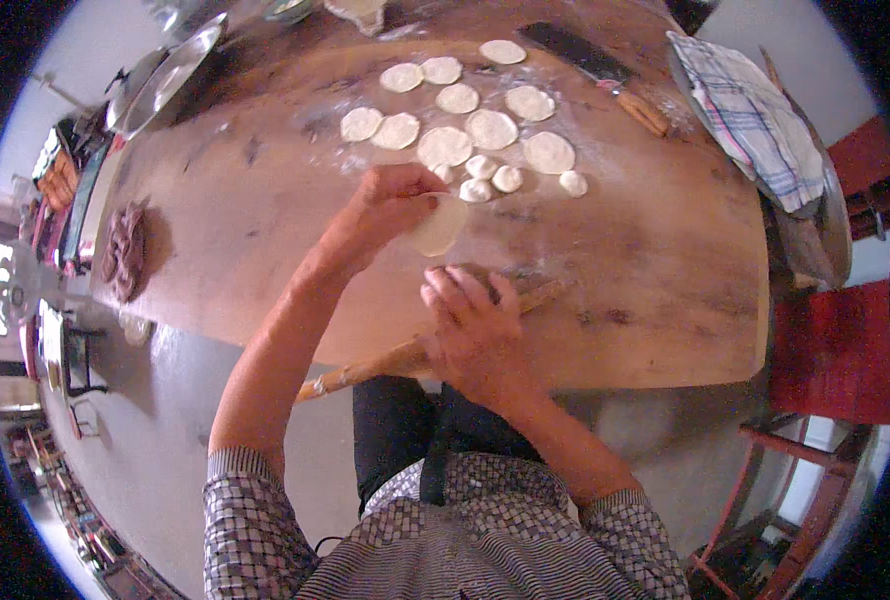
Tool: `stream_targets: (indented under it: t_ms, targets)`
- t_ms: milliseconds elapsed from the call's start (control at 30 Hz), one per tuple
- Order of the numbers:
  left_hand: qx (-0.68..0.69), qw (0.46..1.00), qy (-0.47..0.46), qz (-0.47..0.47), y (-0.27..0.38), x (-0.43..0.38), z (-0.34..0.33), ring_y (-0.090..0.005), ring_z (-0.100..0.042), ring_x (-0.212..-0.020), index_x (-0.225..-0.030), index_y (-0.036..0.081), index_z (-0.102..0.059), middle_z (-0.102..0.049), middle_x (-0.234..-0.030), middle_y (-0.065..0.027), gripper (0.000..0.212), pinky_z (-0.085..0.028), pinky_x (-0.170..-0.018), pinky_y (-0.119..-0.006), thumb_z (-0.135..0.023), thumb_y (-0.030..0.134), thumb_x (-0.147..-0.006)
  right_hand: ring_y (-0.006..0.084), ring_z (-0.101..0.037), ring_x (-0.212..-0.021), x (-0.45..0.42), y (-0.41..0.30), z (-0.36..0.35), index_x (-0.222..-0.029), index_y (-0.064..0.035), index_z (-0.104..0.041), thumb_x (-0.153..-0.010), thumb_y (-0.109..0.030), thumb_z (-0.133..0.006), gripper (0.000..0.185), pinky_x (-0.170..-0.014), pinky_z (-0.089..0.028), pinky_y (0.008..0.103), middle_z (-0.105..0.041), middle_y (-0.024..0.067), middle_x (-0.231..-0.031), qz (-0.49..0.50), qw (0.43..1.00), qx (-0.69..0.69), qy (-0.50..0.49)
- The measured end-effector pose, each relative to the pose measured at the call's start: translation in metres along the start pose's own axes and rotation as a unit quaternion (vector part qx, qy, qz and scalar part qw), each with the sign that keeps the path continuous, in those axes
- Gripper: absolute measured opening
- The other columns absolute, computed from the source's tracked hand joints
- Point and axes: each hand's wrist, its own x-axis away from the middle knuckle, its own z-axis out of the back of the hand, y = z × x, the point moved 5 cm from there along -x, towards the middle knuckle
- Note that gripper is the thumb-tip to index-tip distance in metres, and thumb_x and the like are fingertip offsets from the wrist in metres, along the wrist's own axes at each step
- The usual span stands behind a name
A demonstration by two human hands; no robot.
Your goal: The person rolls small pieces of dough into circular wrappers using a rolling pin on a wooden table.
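Observation:
My left hand (396, 193) pinches the upper edge of a thin dough round (443, 229), which hangs above the wooden board (280, 217). Close in front of me, my right hand (478, 326) lies palm down over a wooden rolling pin (370, 366). The pin slants across the board's near edge, and its left end sticks out past it. Just beyond my left hand sit several small dough pieces (481, 166), one partly hidden by the fingers. Rolled dough rounds (491, 129) are spread farther back, a few of them touching, with flour scattered about.
A cleaver (580, 54) with a wooden handle lies at the back right. A checked cloth (752, 120) covers a round container at the right edge. Metal bowls (171, 79) stand at the back left, and a crumpled dark cloth (124, 251) lies left. A red wooden stool (797, 442) is lower right.

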Motion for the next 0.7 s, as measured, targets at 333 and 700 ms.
stream_targets:
  t_ms: [333, 700]
  targets:
    - [-0.123, 0.982, 0.026, -0.141, 0.032, -0.146, -0.059, -0.0252, -0.069, -0.086, -0.112, 0.002, -0.062, -0.069, -0.099, -0.0143, 0.030, -0.056, -0.075, -0.038, -0.064, 0.015, -0.085, 0.0243, -0.046, -0.126, 0.002, 0.001, -0.001, -0.120, -0.0040, -0.055, -0.079, -0.032, -0.068, 0.052, -0.103, -0.031, 0.0503, -0.052, 0.0096, -0.134, 0.006, 0.999, -0.047, 0.013]
    - [-0.546, 0.791, 0.098, -0.258, 0.016, -0.006, -0.081, -0.0310, -0.059, -0.093, -0.095, 0.009, -0.066, -0.062, -0.099, -0.0100, 0.024, -0.051, -0.080, -0.042, -0.059, 0.002, -0.072, 0.0247, -0.050, -0.120, 0.009, 0.002, -0.009, -0.110, -0.0012, -0.061, -0.081, -0.035, -0.066, 0.045, -0.102, -0.034, 0.0515, -0.060, 0.0104, -0.116, 0.005, 0.998, -0.034, 0.054]
